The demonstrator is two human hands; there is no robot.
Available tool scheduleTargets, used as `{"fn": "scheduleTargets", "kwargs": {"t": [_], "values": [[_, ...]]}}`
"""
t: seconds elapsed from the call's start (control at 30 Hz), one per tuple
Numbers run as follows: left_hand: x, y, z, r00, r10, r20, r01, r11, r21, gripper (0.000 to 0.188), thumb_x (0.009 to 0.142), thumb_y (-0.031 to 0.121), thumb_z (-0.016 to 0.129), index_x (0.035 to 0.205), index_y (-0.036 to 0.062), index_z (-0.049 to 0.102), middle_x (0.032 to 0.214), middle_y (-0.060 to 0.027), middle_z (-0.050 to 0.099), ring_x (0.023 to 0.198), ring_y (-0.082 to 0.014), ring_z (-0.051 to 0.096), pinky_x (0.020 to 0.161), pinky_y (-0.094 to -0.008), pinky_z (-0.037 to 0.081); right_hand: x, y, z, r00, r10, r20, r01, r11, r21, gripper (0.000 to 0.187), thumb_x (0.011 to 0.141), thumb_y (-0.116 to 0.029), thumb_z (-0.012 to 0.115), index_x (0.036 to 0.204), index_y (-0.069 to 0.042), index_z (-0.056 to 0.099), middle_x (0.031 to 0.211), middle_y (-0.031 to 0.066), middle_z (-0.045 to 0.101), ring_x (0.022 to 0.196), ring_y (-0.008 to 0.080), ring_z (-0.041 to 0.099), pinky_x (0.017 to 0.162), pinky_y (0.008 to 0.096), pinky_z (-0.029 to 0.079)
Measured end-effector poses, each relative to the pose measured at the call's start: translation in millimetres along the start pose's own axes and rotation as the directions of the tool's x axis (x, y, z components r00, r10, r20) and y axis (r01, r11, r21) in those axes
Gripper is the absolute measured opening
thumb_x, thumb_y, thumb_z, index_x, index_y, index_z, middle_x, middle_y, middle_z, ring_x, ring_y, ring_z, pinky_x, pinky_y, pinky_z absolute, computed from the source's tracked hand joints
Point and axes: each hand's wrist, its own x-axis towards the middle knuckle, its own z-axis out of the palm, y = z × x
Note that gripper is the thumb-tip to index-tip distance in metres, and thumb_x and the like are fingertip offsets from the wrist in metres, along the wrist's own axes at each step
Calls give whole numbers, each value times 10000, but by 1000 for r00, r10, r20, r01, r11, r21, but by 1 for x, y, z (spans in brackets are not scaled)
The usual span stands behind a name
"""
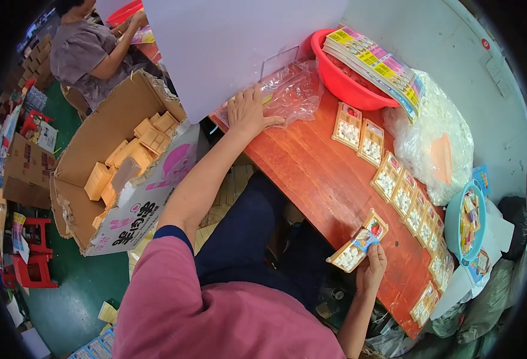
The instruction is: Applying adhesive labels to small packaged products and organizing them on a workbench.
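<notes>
My right hand (372, 267) grips a small tan tray (341, 262) at the table's near edge, thumb and fingers closed on its side. White pellets fill the tray's lower end, a strawberry picture shows at its upper end, and a small blue packet (364, 239) lies across the middle. At the far left of the table, my left hand (248, 113) rests with fingers extended on a crumpled clear plastic bag (294, 96). Along the right side, several similar filled trays (385, 180) stand in a line on the red-brown table (311, 173).
A red basin (350, 84) bears a stack of printed sheets (377, 60). Beyond the tray line are a large clear bag (425, 131) and a blue basket (453, 218) of small packets. Left stands a cardboard box (75, 173) of tan trays; another person (93, 54) sits beyond.
</notes>
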Motion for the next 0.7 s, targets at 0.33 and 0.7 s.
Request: {"fn": "scheduleTargets", "kwargs": {"t": [0.33,0.7], "values": [[12,33,-11,928,344,142,-279,895,-348,501,806,457,585,1153,96,587,1052,-186,607,926,-363,583,778,-450,457,-2,-14,-19,994,99,-47,-94,989,112,327,913,-162,515,1154,59,508,1078,129,598,965,206,597,846,342,476],[-77,80,-51,728,610,-315,-654,755,-48,500,834,193,615,1272,7,461,1309,-156,462,1197,-360,430,1034,-450,296,-43,-99,-217,767,-238,-596,86,958,-272,235,914,-211,531,1023,-17,605,916,36,647,769,103,611,705,259,500]]}}
